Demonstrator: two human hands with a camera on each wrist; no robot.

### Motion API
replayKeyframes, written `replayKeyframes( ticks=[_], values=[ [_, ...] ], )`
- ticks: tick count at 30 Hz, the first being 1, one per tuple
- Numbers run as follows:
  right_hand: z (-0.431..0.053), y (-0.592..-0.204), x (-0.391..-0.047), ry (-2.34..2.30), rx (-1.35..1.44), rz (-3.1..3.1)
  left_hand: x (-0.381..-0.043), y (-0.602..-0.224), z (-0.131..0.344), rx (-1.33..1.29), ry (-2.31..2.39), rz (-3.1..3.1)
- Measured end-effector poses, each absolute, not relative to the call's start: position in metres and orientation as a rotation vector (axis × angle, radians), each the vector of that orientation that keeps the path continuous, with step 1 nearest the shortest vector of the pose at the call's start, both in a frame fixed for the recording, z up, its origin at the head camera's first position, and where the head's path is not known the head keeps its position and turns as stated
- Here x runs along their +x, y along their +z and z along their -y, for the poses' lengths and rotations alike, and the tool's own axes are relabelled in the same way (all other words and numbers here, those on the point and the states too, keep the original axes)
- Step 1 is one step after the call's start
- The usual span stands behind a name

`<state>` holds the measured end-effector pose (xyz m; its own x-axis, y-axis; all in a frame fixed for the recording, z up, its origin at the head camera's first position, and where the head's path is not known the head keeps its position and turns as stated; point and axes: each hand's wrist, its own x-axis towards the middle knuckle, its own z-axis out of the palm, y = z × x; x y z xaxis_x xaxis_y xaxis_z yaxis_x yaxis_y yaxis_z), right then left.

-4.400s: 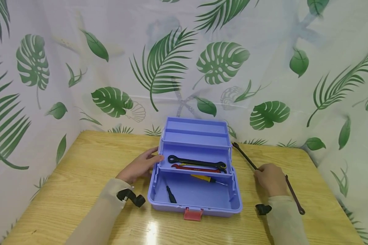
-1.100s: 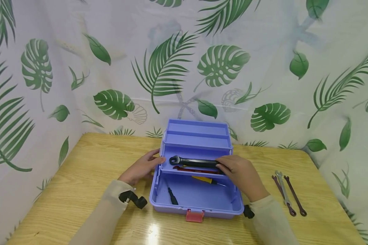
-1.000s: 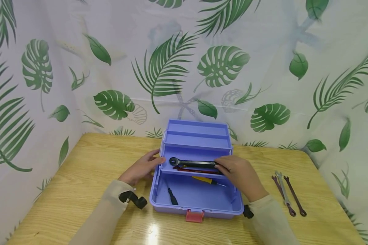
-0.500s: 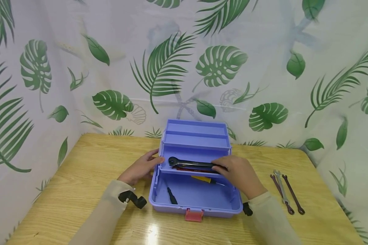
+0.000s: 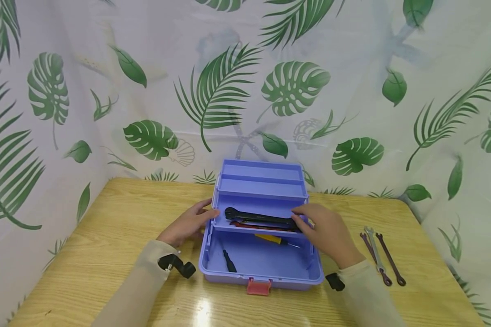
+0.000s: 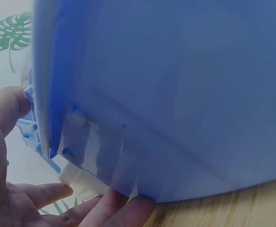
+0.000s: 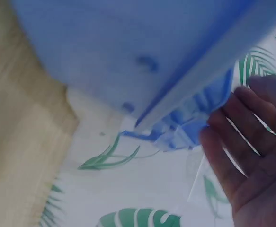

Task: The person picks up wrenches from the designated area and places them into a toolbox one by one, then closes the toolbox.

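Observation:
A blue-purple toolbox (image 5: pixel 262 280) stands on the table with its tiered trays raised. My left hand (image 5: pixel 188 223) steadies its left side, the thumb on the tray's rim and the fingers along the outer wall. In the front tray (image 5: pixel 266 198) lies a black wrench (image 5: pixel 258 216), over a red wrench (image 5: pixel 249 225) and a partly hidden yellow item. My right hand (image 5: pixel 327 231) is at the black wrench's right end. Its fingers look loose and spread in the right wrist view; whether they touch the wrench cannot be told.
A yellow-handled screwdriver (image 5: pixel 268 238) and a dark screwdriver (image 5: pixel 229 262) lie in the toolbox's lower bin. Several wrenches, among them a silver wrench (image 5: pixel 374 247) and a dark red wrench (image 5: pixel 390 260), rest on the table (image 5: pixel 106 254) to the right. A leaf-patterned cloth (image 5: pixel 229 100) hangs behind.
Earlier, my right hand held a long wrench on the right; it then gripped the black wrench in the tray. Now that wrench lies lower and my fingers have loosened. My left hand stayed put.

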<state>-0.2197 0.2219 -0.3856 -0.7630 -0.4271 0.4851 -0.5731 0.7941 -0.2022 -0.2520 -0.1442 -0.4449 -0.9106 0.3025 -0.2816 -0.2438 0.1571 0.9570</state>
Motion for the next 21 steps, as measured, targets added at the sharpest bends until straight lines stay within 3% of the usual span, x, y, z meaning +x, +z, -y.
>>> replayKeyframes(
  ticks=[6, 15, 21],
  values=[
    [-0.26, -0.393, -0.219, 0.609, 0.44, 2.649, -0.252, -0.445, 0.145, 0.07, 1.802, -2.037],
    [-0.352, -0.4, -0.218, 0.439, -0.052, 3.226, -0.253, -0.446, 0.146, 0.098, 1.798, -2.029],
    [-0.385, -0.412, -0.215, 0.405, -0.313, 3.38, -0.252, -0.446, 0.146, 0.096, 1.803, -2.026]
  ],
)
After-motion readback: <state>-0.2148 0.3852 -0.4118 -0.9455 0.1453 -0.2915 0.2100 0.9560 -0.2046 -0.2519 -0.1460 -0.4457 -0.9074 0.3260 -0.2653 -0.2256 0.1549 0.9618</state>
